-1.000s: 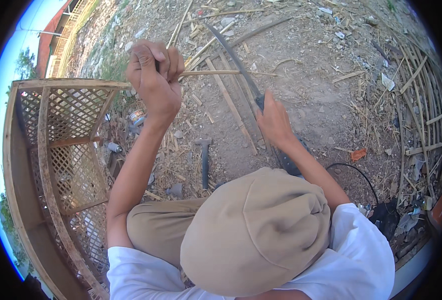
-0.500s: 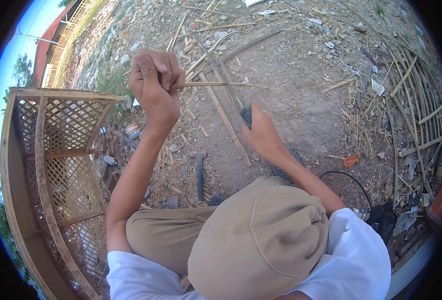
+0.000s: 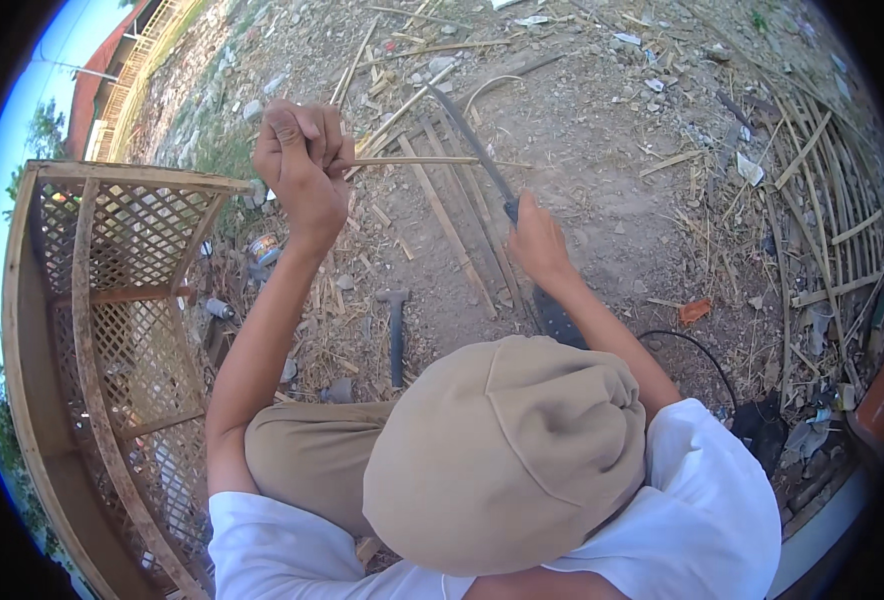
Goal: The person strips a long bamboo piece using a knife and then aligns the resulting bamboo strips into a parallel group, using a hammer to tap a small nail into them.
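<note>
Raised at upper left, my left hand (image 3: 304, 165) is closed round one end of a thin bamboo strip (image 3: 412, 160). The strip runs out to the right, roughly level above the ground. My right hand (image 3: 540, 240) grips the dark handle of a long knife (image 3: 477, 148), whose blade slants up and to the left. The blade crosses the strip near its right part; whether they touch I cannot tell. Beneath them several flat wooden slats (image 3: 449, 225) lie on the dirt. A hammer (image 3: 396, 340) rests on the ground between my forearms.
A wooden lattice frame (image 3: 82, 330) stands at my left. Bundled bamboo slats (image 3: 832, 200) lie at the right, with a black cable (image 3: 707, 365) and an orange scrap (image 3: 694, 311) nearer. A tin can (image 3: 264, 248) and scattered debris lie beyond my left forearm.
My right hand and the knife have shifted to the right and slightly up, the blade moving along the strip. My left hand has moved slightly left, still holding the strip.
</note>
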`<action>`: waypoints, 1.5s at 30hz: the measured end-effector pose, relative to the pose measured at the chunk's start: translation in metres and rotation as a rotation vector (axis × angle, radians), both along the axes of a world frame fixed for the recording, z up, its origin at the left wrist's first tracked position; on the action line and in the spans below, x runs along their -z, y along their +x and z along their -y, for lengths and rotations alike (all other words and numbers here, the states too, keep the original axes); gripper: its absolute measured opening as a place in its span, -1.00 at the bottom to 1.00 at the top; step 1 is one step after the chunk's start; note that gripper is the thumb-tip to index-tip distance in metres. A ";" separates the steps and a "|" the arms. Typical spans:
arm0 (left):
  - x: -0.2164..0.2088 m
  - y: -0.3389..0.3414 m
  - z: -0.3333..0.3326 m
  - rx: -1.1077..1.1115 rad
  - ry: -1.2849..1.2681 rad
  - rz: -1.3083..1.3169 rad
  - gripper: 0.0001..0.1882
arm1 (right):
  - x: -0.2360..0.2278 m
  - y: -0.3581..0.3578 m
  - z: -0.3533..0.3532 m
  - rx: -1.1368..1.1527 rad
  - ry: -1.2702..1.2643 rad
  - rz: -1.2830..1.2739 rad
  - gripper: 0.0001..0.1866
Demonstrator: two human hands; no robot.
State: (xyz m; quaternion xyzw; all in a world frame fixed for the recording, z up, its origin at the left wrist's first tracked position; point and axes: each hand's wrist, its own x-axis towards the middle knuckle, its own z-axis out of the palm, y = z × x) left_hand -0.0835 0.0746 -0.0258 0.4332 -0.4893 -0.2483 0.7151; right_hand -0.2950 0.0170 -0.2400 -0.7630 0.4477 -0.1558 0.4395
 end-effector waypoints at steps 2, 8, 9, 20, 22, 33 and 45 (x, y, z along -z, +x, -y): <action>0.004 -0.004 0.009 -0.022 -0.010 0.002 -0.57 | 0.050 -0.023 0.024 0.126 -0.078 -0.112 -0.71; 0.008 -0.012 0.014 0.050 -0.030 -0.002 -0.56 | 0.072 -0.038 0.019 0.146 -0.060 0.013 -0.78; 0.004 -0.008 0.014 0.039 -0.043 0.025 -0.56 | 0.065 -0.024 0.018 0.157 -0.063 0.196 -0.83; 0.005 0.011 0.010 -0.041 -0.037 -0.013 -0.57 | 0.045 -0.094 0.002 0.086 1.672 1.005 -0.94; 0.004 0.012 0.012 -0.054 -0.041 -0.021 -0.57 | 0.047 -0.123 -0.002 0.168 1.924 1.123 -0.96; -0.005 0.033 0.048 -0.094 0.034 -0.127 -0.62 | -0.007 -0.220 -0.022 0.429 1.870 0.944 -0.91; -0.026 0.053 0.109 -0.021 0.271 0.370 -0.58 | -0.206 -0.090 0.043 0.170 0.610 0.571 -0.73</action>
